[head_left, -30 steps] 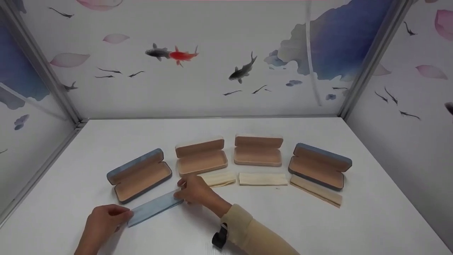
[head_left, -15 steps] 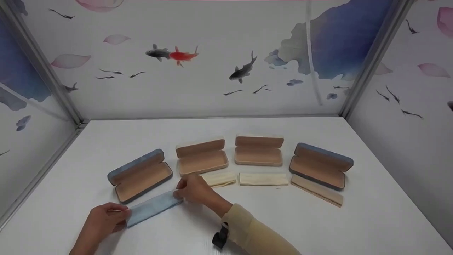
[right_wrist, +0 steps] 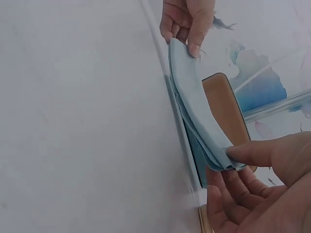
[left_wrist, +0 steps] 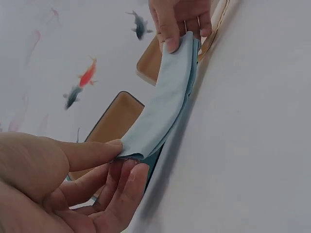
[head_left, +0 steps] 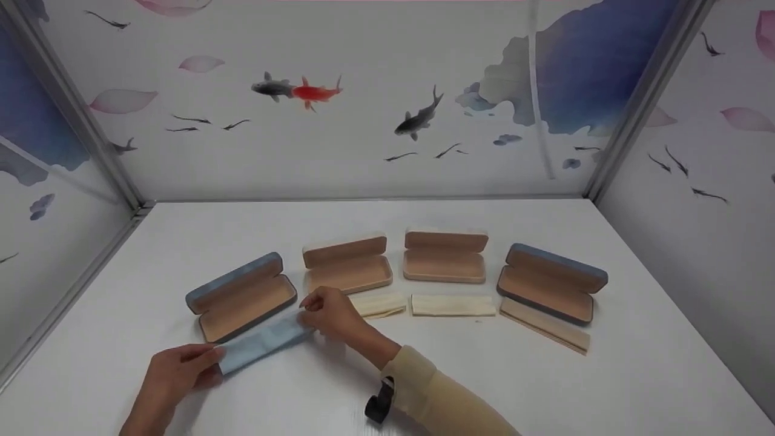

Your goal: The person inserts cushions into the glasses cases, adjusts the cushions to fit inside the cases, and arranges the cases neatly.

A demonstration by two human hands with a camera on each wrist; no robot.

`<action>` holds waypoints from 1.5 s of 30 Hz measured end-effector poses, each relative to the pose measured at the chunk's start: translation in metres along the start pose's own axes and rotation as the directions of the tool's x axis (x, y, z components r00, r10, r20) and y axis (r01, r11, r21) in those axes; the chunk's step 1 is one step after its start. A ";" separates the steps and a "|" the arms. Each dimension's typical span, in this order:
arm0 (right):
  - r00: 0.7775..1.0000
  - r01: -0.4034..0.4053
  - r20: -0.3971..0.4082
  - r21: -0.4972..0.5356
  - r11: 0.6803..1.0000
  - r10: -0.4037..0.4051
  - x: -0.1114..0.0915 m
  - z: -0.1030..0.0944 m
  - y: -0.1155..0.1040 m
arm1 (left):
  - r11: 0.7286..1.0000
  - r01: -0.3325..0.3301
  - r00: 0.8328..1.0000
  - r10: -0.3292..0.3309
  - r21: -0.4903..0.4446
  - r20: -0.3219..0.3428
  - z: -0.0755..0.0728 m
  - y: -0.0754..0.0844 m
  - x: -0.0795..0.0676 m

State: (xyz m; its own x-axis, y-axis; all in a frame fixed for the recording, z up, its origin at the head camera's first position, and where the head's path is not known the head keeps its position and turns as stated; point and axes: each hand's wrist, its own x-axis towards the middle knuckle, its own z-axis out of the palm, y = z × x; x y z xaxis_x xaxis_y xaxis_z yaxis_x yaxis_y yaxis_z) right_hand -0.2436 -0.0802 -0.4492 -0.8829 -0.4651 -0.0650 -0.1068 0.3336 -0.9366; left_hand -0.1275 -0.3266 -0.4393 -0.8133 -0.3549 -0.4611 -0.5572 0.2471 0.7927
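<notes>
A folded light blue cloth [head_left: 263, 344] stretches between both hands, lifted off the white table in the wrist views. My left hand [head_left: 178, 372] pinches its near-left end, thumb on top and fingers beneath. The other end is pinched the same way by my right hand [head_left: 333, 315]. Seen from the left wrist, the cloth [left_wrist: 163, 97] sags slightly and its folded layers show along one side. Just behind it stands an opened blue glasses case [head_left: 245, 303] with a tan lining, its lid raised.
Two cream glasses cases [head_left: 348, 272] and another blue case [head_left: 548, 290] stand opened in an arc. Before them lie folded cloths: a cream one [head_left: 381, 304] partly behind my right hand, a second cream cloth [head_left: 453, 305], and a beige cloth [head_left: 545, 326]. Printed panels [head_left: 363, 163] enclose the table.
Both hands have raised the blue cloth from the table and brought it slightly toward the left blue case. The cases and other cloths stay put.
</notes>
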 end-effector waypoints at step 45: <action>0.988 -0.050 -0.137 0.132 0.990 0.068 0.052 0.016 -0.027 | 0.962 -0.104 0.990 0.075 -0.252 -0.122 -0.015 0.019 0.016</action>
State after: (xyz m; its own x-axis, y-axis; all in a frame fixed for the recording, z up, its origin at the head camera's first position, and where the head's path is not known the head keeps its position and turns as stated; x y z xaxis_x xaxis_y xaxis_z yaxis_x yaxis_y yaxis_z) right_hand -0.2792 -0.1268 -0.4331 -0.9425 -0.3242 -0.0810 -0.0009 0.2449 -0.9695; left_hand -0.1488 -0.3414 -0.4258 -0.8265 -0.4425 -0.3481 -0.4093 0.0478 0.9111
